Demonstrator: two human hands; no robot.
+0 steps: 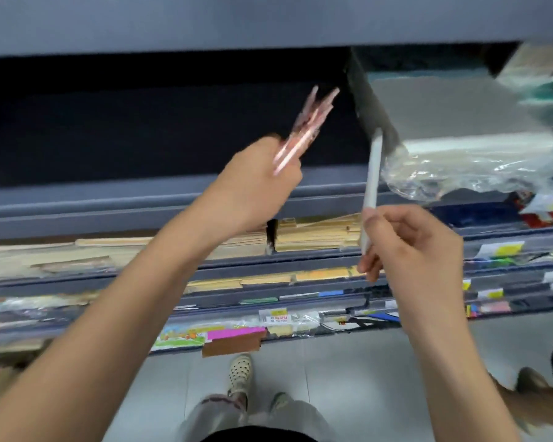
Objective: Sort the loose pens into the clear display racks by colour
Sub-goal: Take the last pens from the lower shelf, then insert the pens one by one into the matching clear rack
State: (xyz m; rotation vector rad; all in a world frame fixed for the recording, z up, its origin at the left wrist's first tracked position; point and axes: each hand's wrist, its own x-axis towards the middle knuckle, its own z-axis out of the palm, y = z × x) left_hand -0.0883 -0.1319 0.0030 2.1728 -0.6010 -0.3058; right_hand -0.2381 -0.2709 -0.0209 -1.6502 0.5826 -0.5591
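View from a head-worn camera looking down a tall blue-grey shelving unit (109,202) in a stationery shop; the picture is smeared by motion. Two bare forearms reach up and forward.

The left hand (259,183) is clenched around a bundle of pink pens (304,132). The pens fan out up and to the right from the fist, and their tips stand against the dark recess of the shelf beyond the hand. How many pens are in the bundle cannot be told through the blur.

The right hand (419,247), lower and to the right of the left hand, pinches a single white pen (371,186) between thumb and curled fingers. The pen stands nearly upright. Its upper end rises above the hand, close to a dark divider (374,106). The two hands are apart and their pens do not touch.

Just beyond and to the right of the white pen lies crumpled clear plastic wrapping (444,173) on a shelf. Below both hands, lower shelves hold flat stacks of tan paper goods (316,234). To the right are yellow price labels (505,250). Further down sits a bright pink block (237,333) beside a brown pad (230,344).

Beneath the arms is a pale tiled floor (348,378) and the person's own spotted shoe (240,371).
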